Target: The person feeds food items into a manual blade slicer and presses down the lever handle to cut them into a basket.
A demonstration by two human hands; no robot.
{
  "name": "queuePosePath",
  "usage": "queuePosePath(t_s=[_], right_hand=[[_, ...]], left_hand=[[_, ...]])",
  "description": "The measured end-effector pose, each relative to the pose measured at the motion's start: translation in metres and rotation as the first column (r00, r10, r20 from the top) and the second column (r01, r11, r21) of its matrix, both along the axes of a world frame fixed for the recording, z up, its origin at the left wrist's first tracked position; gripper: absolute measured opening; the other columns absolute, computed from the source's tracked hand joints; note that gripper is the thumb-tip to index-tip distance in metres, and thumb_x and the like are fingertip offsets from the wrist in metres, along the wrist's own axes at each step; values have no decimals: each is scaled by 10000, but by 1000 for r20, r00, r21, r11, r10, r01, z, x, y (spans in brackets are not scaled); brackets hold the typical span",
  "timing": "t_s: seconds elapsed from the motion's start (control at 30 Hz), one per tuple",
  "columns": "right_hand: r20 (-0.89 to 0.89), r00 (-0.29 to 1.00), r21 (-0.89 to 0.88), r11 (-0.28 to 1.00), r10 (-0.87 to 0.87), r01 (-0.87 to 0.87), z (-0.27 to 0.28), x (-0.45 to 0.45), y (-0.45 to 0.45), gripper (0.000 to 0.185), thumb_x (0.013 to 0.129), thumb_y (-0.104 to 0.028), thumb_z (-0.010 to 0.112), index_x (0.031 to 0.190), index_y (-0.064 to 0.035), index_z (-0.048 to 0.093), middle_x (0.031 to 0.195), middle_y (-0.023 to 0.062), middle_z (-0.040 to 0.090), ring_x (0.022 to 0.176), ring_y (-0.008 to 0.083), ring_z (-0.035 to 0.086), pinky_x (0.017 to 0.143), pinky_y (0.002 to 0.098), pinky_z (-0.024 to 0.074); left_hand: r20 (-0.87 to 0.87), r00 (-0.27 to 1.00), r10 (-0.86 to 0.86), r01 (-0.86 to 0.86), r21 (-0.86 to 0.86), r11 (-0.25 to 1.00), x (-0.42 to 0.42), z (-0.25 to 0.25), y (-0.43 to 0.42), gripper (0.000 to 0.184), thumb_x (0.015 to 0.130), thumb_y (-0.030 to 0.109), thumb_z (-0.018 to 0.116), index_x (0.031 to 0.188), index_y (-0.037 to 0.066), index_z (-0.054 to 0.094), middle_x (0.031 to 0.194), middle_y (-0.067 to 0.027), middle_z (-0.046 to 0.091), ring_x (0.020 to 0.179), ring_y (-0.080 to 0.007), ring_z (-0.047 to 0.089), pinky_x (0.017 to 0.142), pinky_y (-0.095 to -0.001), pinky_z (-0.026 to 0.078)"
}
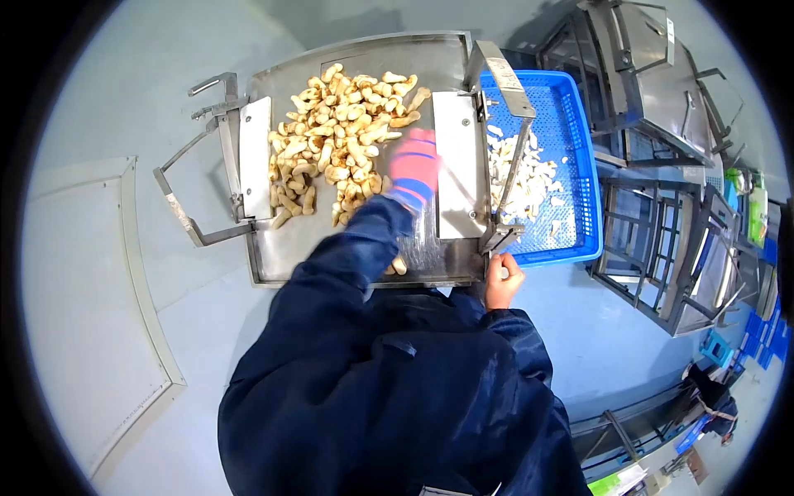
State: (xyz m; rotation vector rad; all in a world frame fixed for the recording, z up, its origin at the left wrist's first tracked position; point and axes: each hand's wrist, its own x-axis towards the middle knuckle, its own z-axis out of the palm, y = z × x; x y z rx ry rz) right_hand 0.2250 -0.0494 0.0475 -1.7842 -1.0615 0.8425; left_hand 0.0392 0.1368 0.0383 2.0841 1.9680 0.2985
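Jacket; two hands; two mushroom heaps

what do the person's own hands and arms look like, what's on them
Dark navy long sleeves cover both arms. The left hand wears a pink glove with blue bands, blurred here; the right hand is bare.

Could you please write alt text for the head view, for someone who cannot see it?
A blurred, gloved left hand is over a metal tray beside a pile of what look like mushrooms, while the bare right hand grips the near end of a metal lever. Beside the tray, a blue basket holds pale pieces.
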Motion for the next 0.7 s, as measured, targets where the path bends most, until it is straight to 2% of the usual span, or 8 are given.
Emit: queuePosePath(t_s=[0.07,0.23,0.37,0.4,0.47,0.57,0.67,0.7], right_hand=[[21,1000,40,999,-10,9,4,-2,2,206,797,-67,581,629,8,488,524,80,439,523,107,371,491,296,355],[29,1000,58,998,-13,11,-2,-2,2,205,795,-78,587,633,10,498,527,105,465,503,123,389,489,308,370],[59,998,38,999,-4,2,4,0,5,206,797,-84,589,637,12,502,533,128,471,499,131,406,497,318,386],[60,998,21,1000,-1,-1,6,-1,2,206,797,-86,590,638,12,502,533,132,469,499,132,409,499,320,388],[68,998,27,1000,4,-6,11,-1,4,204,796,-82,589,639,14,499,530,126,448,505,125,404,497,315,385],[56,998,12,1000,15,-16,14,-2,5,206,794,-78,587,636,13,491,528,110,423,515,113,381,493,310,375],[52,999,20,1000,10,-11,15,-2,5,213,796,-77,585,633,14,482,530,110,419,517,112,370,491,308,370],[45,999,31,999,8,-10,13,-3,5,213,795,-75,585,633,15,481,530,110,419,518,112,369,491,308,371]], left_hand=[[-256,963,83,10,342,940,-52,-28,16,156,776,130,512,928,127,546,883,-91,581,728,-242,622,584,-352,487],[-411,912,16,30,105,994,-95,-39,34,183,750,149,546,929,110,538,801,-97,597,669,-257,623,566,-390,482],[-2,1000,13,-13,117,993,-75,-22,24,144,753,118,565,886,79,526,810,-122,616,750,-303,607,674,-399,485],[160,987,32,-33,6,999,-63,-8,17,182,753,129,597,918,65,552,817,-110,627,774,-290,610,701,-384,484],[360,926,117,-69,-144,987,-50,-32,9,197,759,148,603,936,67,571,832,-125,635,805,-300,615,722,-387,483],[474,870,139,-90,-126,988,-40,-47,0,214,771,152,612,968,71,586,840,-127,634,824,-287,610,740,-386,477],[448,884,136,-90,-123,988,-38,-38,-16,226,784,163,610,994,81,586,895,-127,623,849,-294,602,763,-388,469],[309,946,97,-66,-109,992,-37,-35,-22,284,745,171,645,1016,105,591,932,-113,600,868,-294,583,773,-383,466]])
